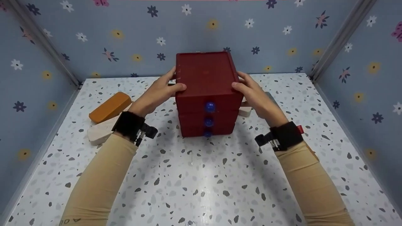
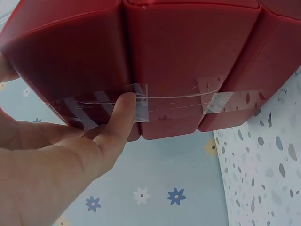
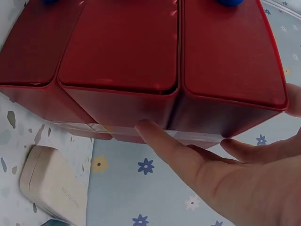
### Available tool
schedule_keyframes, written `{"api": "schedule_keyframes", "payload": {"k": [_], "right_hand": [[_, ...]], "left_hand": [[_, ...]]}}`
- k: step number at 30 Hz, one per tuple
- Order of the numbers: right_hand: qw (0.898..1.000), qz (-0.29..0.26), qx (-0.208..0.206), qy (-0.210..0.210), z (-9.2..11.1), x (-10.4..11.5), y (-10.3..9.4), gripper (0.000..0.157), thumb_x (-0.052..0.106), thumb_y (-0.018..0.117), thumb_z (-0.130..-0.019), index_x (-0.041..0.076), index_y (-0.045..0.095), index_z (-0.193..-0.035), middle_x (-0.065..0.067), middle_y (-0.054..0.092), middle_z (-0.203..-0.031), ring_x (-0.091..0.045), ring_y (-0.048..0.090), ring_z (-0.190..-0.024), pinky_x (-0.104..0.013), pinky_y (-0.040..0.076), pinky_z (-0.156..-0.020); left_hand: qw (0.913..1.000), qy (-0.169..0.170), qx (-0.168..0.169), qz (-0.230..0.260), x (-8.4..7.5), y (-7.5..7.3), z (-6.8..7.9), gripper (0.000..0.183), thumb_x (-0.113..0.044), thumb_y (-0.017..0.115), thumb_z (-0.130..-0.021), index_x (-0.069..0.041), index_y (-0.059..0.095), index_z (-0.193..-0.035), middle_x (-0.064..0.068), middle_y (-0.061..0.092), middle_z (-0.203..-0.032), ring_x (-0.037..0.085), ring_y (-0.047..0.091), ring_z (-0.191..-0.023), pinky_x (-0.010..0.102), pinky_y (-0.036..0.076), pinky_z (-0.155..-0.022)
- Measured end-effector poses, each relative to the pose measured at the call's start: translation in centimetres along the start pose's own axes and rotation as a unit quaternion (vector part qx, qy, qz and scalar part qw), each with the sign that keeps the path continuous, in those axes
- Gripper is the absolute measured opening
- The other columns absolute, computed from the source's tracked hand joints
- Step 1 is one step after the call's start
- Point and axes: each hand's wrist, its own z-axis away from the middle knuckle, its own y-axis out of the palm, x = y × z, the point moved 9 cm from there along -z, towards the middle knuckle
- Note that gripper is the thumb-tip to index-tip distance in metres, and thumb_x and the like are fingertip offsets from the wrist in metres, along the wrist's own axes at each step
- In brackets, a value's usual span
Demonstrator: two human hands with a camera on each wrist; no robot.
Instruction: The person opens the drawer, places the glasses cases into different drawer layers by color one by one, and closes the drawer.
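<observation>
A dark red three-tier drawer box (image 1: 205, 73) stands at the middle back of the speckled table, its blue round knobs (image 1: 210, 106) facing me. My left hand (image 1: 158, 94) grips its left side, thumb on the top edge. From the right, my right hand (image 1: 256, 94) grips it likewise, with the thumb at the top's edge. Clear tape (image 2: 174, 101) runs across the tiers in the left wrist view, one finger of that hand lying on it. In the right wrist view, a fingertip (image 3: 146, 125) rests on the box's side by the tape.
An orange case (image 1: 110, 107) and a cream case (image 1: 100, 130) lie at the left, partly behind my left forearm. A whitish case (image 3: 54, 183) sits right of the box, beside a grey-blue object (image 1: 271, 98). Flowered walls (image 1: 138, 40) enclose the table (image 1: 194, 182).
</observation>
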Motion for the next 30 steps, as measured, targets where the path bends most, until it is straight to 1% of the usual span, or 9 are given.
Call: {"api": "schedule_keyframes", "payload": {"k": [5,9,11,13,16,19,25,28,30], "right_hand": [[1.0,-0.004,-0.01,-0.003,0.4,-0.1,-0.1,0.07,0.026,0.051,-0.108,0.018,0.02,-0.171,-0.016,0.041,-0.163,-0.036,0.056,-0.137,-0.061,0.051,-0.109],[1.0,0.009,-0.016,-0.013,0.7,-0.1,-0.3,0.072,0.029,0.052,-0.107,0.019,0.019,-0.171,-0.016,0.042,-0.162,-0.035,0.056,-0.137,-0.06,0.051,-0.108],[1.0,0.012,-0.015,-0.018,0.7,-0.2,-0.2,0.073,0.031,0.052,-0.106,0.019,0.02,-0.171,-0.015,0.042,-0.162,-0.034,0.056,-0.137,-0.061,0.051,-0.108],[1.0,0.014,-0.014,-0.022,0.7,-0.3,0.0,0.073,0.032,0.052,-0.106,0.02,0.021,-0.171,-0.015,0.043,-0.161,-0.034,0.056,-0.137,-0.061,0.051,-0.108],[0.999,0.011,-0.013,-0.03,0.7,-0.3,0.1,0.071,0.033,0.052,-0.107,0.021,0.024,-0.17,-0.015,0.045,-0.159,-0.034,0.057,-0.136,-0.061,0.051,-0.108],[0.999,0.011,-0.015,-0.039,0.8,-0.4,0.1,0.068,0.036,0.052,-0.108,0.021,0.026,-0.169,-0.015,0.047,-0.156,-0.033,0.057,-0.135,-0.06,0.05,-0.109],[0.998,0.006,-0.014,-0.056,1.3,-0.6,0.0,0.067,0.041,0.052,-0.11,0.021,0.027,-0.169,-0.011,0.045,-0.16,-0.03,0.055,-0.138,-0.058,0.049,-0.111],[0.995,0.017,-0.029,-0.093,2.1,0.0,-0.2,0.066,0.035,0.053,-0.11,0.016,0.029,-0.168,-0.011,0.042,-0.164,-0.03,0.052,-0.142,-0.057,0.049,-0.113],[0.986,0.056,-0.057,-0.146,3.1,1.2,-0.3,0.062,0.028,0.056,-0.11,0.011,0.035,-0.166,-0.012,0.044,-0.163,-0.03,0.052,-0.142,-0.054,0.05,-0.111]], "left_hand": [[1.0,0.002,0.006,0.004,-0.1,0.6,-0.3,0.089,-0.029,0.061,-0.106,-0.025,0.002,-0.172,0.005,0.026,-0.172,0.02,0.048,-0.145,0.041,0.042,-0.119],[0.9999,-0.007,0.001,-0.012,-0.1,0.9,-0.4,0.089,-0.03,0.059,-0.105,-0.026,0.0,-0.172,0.004,0.025,-0.174,0.019,0.045,-0.147,0.042,0.036,-0.122],[0.9996,-0.01,-0.007,-0.024,-0.1,1.0,-0.4,0.089,-0.03,0.057,-0.104,-0.027,0.0,-0.172,0.003,0.022,-0.175,0.02,0.041,-0.15,0.042,0.034,-0.123],[0.9993,-0.007,-0.015,-0.033,-0.1,1.1,-0.4,0.088,-0.03,0.056,-0.105,-0.027,-0.001,-0.172,0.004,0.022,-0.175,0.021,0.039,-0.152,0.043,0.035,-0.123],[0.9985,-0.002,-0.031,-0.046,-0.1,1.0,-0.5,0.088,-0.036,0.056,-0.107,-0.024,-0.002,-0.172,0.006,0.023,-0.175,0.023,0.036,-0.155,0.041,0.037,-0.122],[0.9983,0.008,-0.039,-0.043,-0.1,1.0,-0.4,0.088,-0.041,0.058,-0.108,-0.022,0.001,-0.172,0.008,0.03,-0.172,0.026,0.039,-0.154,0.042,0.041,-0.12],[0.9989,0.021,-0.034,-0.025,-0.1,1.0,-0.3,0.086,-0.039,0.06,-0.108,-0.023,0.005,-0.173,0.008,0.035,-0.168,0.026,0.042,-0.152,0.043,0.045,-0.118],[0.999,0.026,-0.035,-0.014,-0.1,1.1,-0.3,0.085,-0.037,0.06,-0.108,-0.024,0.007,-0.173,0.008,0.037,-0.166,0.026,0.045,-0.149,0.044,0.046,-0.116],[0.9989,0.03,-0.036,-0.006,-0.1,1.1,-0.3,0.082,-0.036,0.06,-0.108,-0.024,0.011,-0.173,0.008,0.039,-0.164,0.026,0.047,-0.147,0.044,0.047,-0.114]]}}
